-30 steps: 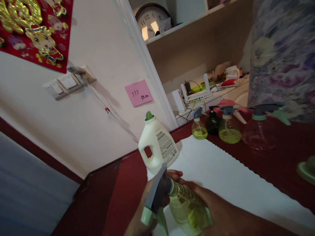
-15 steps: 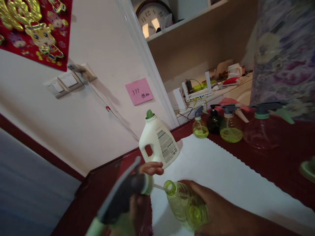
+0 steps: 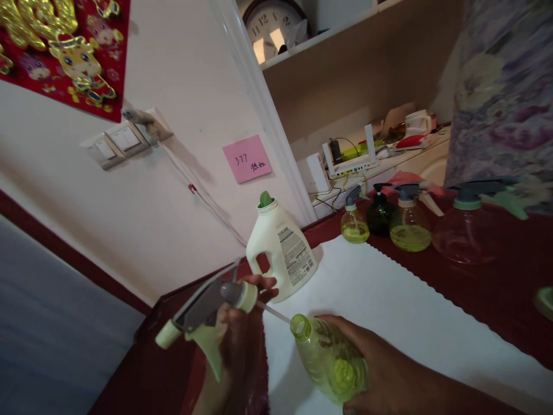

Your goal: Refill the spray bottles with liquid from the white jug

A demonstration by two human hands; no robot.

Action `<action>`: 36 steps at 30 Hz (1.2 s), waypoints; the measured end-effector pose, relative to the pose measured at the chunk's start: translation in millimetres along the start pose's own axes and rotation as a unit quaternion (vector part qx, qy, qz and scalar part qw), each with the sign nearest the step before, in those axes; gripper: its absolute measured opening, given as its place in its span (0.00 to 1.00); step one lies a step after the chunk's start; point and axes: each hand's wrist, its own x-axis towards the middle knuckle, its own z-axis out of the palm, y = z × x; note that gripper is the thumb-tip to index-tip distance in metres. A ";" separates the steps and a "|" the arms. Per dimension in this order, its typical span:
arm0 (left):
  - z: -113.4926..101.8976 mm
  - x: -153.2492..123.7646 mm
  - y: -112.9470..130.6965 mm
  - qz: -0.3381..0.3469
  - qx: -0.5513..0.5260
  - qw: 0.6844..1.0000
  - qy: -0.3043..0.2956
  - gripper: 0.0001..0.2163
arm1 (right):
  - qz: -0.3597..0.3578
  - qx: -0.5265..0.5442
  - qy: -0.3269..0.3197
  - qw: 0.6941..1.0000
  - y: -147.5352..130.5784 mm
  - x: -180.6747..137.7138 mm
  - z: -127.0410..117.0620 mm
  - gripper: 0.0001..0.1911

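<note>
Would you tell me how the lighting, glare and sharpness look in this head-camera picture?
Head view: dim and tilted; window glare on the clock; the left hand with the spray head is dark and slightly soft; the right hand grips the green bottle, which glows translucent.

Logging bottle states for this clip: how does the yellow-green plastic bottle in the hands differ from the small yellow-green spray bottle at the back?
The held yellow-green plastic bottle lies tilted, its neck open. The small yellow-green spray bottle stands upright, sprayer on. The held one looks larger, though nearer. Both are translucent.

white mat (image 3: 389, 300) open, jug (image 3: 280, 248) – bottles (image 3: 410, 222) behind
</note>
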 end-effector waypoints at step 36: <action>-202.0 37.0 -51.2 -0.038 0.543 0.827 -0.142 0.16 | -0.005 -0.047 0.307 0.950 65.8 37.0 -18.4 0.45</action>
